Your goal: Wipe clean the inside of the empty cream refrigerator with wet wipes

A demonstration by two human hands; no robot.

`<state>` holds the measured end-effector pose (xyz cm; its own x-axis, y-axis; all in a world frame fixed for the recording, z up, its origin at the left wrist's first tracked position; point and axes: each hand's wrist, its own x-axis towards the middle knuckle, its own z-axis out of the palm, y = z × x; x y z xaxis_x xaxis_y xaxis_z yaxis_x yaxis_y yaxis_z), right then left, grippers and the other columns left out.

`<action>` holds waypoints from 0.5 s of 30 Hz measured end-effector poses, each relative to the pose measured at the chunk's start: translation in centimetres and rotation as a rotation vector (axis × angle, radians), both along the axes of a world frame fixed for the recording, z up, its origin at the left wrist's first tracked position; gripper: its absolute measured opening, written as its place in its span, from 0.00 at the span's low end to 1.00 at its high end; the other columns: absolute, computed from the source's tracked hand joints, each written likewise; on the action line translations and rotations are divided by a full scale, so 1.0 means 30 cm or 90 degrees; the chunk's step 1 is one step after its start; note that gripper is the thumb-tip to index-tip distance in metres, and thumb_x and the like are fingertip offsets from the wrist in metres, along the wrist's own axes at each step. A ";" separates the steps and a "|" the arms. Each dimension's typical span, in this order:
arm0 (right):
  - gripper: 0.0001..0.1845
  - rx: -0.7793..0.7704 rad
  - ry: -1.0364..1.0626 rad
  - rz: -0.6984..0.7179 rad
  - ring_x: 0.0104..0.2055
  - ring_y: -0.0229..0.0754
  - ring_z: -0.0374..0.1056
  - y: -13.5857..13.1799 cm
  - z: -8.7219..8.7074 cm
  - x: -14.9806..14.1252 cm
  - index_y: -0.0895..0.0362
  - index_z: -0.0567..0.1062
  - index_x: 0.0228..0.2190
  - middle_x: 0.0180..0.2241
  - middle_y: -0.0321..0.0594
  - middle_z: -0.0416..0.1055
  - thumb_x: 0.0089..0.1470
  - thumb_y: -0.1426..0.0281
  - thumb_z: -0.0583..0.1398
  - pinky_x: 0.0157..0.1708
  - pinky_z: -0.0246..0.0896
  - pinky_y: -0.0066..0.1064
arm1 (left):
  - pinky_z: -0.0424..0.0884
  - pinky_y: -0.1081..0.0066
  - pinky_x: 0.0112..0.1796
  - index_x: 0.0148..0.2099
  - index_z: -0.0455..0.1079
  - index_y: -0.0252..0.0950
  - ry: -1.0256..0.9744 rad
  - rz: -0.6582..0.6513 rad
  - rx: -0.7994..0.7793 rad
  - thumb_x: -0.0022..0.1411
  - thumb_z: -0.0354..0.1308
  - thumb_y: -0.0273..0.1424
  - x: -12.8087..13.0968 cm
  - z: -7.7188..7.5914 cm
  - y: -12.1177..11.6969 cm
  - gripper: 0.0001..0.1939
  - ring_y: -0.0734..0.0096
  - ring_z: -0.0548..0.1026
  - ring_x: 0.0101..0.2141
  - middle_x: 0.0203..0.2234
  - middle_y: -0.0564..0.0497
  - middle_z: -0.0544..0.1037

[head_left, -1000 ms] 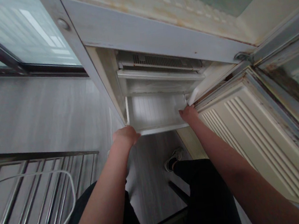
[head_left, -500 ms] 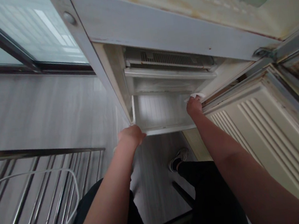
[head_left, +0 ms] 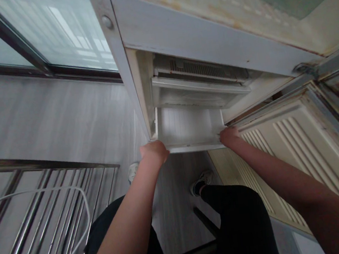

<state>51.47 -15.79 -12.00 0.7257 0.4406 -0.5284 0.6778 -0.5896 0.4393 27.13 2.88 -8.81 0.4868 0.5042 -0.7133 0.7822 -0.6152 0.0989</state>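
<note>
I look down into an old white fridge (head_left: 195, 37) whose lower compartment stands open. A white ribbed drawer (head_left: 188, 126) is pulled partway out of it. My left hand (head_left: 154, 150) is closed round the drawer's front left corner. My right hand (head_left: 229, 135) grips the front right corner, fingers curled over the rim. Nothing shows inside the drawer. Above it sit a clear shelf (head_left: 199, 92) and a vent grille (head_left: 202, 67).
The fridge door (head_left: 292, 145), ribbed and stained, hangs open on the right. A steel rail rack (head_left: 43, 208) with a white cable (head_left: 73, 196) is at lower left. A window (head_left: 52, 30) is at upper left. My dark trousers and a shoe (head_left: 199, 183) show on the grey floor.
My right hand came back from the drawer's rear right corner, where a white cloth showed, to its front right corner. The left hand stayed on the front left corner. The view shifted slightly.
</note>
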 end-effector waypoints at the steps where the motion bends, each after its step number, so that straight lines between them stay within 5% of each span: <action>1: 0.20 -0.003 0.008 -0.004 0.57 0.59 0.71 0.002 0.004 0.009 0.64 0.81 0.50 0.52 0.64 0.75 0.61 0.74 0.55 0.55 0.63 0.49 | 0.74 0.58 0.51 0.59 0.74 0.30 0.000 0.000 -0.001 0.66 0.56 0.43 0.000 0.000 0.000 0.27 0.44 0.76 0.56 0.55 0.30 0.77; 7: 0.24 0.130 -0.058 0.094 0.61 0.58 0.63 0.085 -0.033 0.063 0.65 0.76 0.56 0.60 0.62 0.66 0.67 0.66 0.51 0.56 0.62 0.44 | 0.73 0.56 0.52 0.60 0.74 0.30 0.003 0.002 0.004 0.67 0.55 0.42 0.001 0.004 -0.005 0.27 0.43 0.76 0.56 0.55 0.30 0.77; 11: 0.27 0.127 -0.089 0.178 0.65 0.58 0.55 0.150 -0.118 0.110 0.70 0.76 0.55 0.66 0.61 0.58 0.66 0.76 0.44 0.64 0.50 0.46 | 0.72 0.56 0.53 0.60 0.73 0.30 0.011 0.005 0.004 0.67 0.55 0.45 0.000 0.004 -0.002 0.28 0.44 0.76 0.55 0.54 0.31 0.78; 15: 0.28 0.093 -0.068 0.165 0.72 0.59 0.43 0.201 -0.196 0.164 0.69 0.71 0.61 0.71 0.59 0.49 0.64 0.77 0.46 0.71 0.34 0.51 | 0.71 0.57 0.53 0.60 0.72 0.29 0.014 0.002 -0.003 0.67 0.56 0.47 -0.002 0.000 0.009 0.30 0.45 0.77 0.55 0.53 0.31 0.79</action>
